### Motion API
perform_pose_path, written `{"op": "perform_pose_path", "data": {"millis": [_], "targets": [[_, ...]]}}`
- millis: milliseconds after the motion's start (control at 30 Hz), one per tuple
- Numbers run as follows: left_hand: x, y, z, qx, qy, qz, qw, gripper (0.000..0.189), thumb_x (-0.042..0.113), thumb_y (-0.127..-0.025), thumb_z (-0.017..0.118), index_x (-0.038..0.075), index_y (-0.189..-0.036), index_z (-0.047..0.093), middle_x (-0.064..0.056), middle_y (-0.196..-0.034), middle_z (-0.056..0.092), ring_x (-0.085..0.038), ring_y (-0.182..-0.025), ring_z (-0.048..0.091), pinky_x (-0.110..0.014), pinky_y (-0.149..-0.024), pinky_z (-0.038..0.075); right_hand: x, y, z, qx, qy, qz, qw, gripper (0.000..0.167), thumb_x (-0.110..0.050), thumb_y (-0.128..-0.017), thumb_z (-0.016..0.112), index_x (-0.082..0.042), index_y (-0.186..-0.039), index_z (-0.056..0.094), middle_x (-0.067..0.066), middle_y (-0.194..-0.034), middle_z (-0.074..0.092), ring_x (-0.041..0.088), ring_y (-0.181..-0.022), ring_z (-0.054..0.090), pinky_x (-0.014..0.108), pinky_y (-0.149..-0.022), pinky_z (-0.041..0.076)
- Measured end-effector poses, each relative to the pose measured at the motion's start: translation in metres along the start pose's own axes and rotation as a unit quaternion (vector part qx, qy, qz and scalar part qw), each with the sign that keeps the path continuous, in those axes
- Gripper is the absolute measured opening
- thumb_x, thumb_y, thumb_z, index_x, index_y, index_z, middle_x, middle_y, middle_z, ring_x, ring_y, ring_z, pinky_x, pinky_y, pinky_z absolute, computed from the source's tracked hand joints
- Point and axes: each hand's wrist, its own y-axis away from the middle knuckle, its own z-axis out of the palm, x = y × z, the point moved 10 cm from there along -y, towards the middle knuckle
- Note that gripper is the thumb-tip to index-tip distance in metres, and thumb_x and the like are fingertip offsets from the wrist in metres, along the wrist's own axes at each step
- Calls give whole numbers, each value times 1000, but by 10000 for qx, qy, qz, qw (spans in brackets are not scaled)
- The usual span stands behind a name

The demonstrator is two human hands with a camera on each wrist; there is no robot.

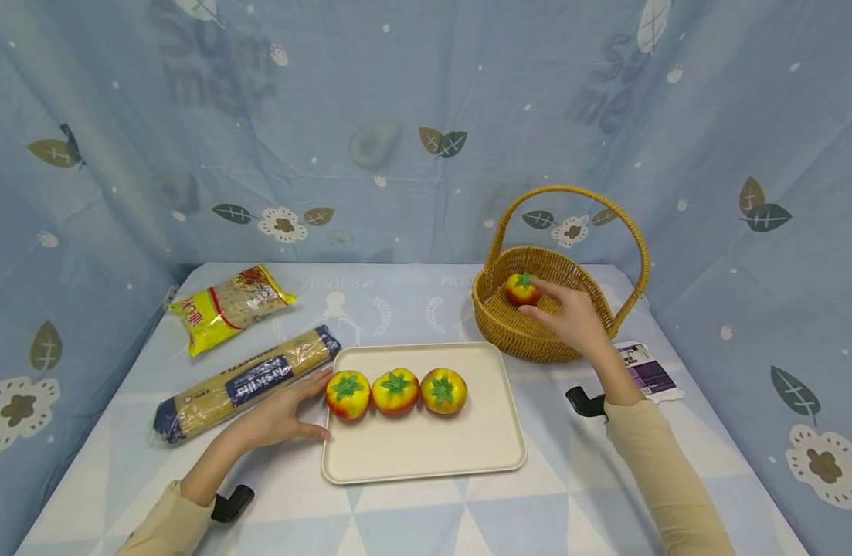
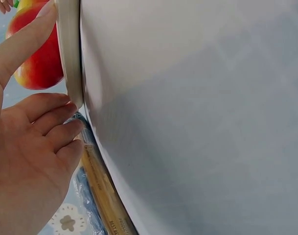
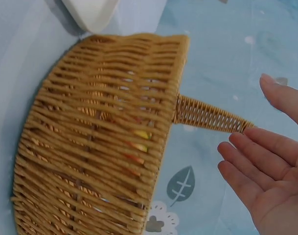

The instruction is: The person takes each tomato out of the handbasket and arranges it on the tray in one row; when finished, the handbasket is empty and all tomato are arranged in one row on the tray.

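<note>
My right hand (image 1: 573, 318) hovers over the woven basket (image 1: 519, 333) with thumb and fingers spread and nothing between them. Inside the basket lies a red-and-yellow persimmon-like fruit (image 1: 519, 290), its leafy green top facing up; in the right wrist view it shows only through the weave. My left hand (image 1: 281, 417) is at the left side of a cream tray (image 1: 426, 455), with thumb and fingertips right at the rim. Three similar fruits stand in a row on the tray: a left one (image 1: 347, 397), a middle one (image 1: 395, 392) and a right one (image 1: 444, 391).
A long pack of spaghetti (image 1: 248, 384) lies left of the tray, with a yellow food bag (image 1: 232, 306) behind it. A purple-and-white packet (image 1: 648, 369) lies right of the basket. The basket's tall handle (image 1: 565, 189) arches above it. Blue curtains (image 1: 412, 93) enclose the table.
</note>
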Motion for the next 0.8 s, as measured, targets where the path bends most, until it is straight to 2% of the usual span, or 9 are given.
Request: {"op": "perform_pose_path", "data": {"millis": [67,400,800], "targets": [[0,0,0,10,18,18,10000,102,43,-70,83,-3,-147,35,-25,-150,32,-43,-137,30,-55,-110,27,3,-3,0,-59,-26,72,10000,54,-24,-86,75,4,-130,58,24,-125,60,42,-114,56,57,-94,47],[2,-1,-2,88,128,209,9997,103,40,-68,85,-4,-146,35,-26,-148,34,-45,-135,33,-56,-109,29,23,-6,0,-354,-54,530,9979,58,-28,-89,71,1,-136,53,22,-132,57,42,-120,52,57,-97,44],[2,-3,-4,212,159,376,9989,102,35,-66,88,-6,-144,37,-24,-147,38,-44,-134,35,-55,-109,29,41,-5,5,-643,-122,823,9945,61,-31,-90,69,2,-138,50,23,-136,52,42,-124,48,57,-100,42]]}}
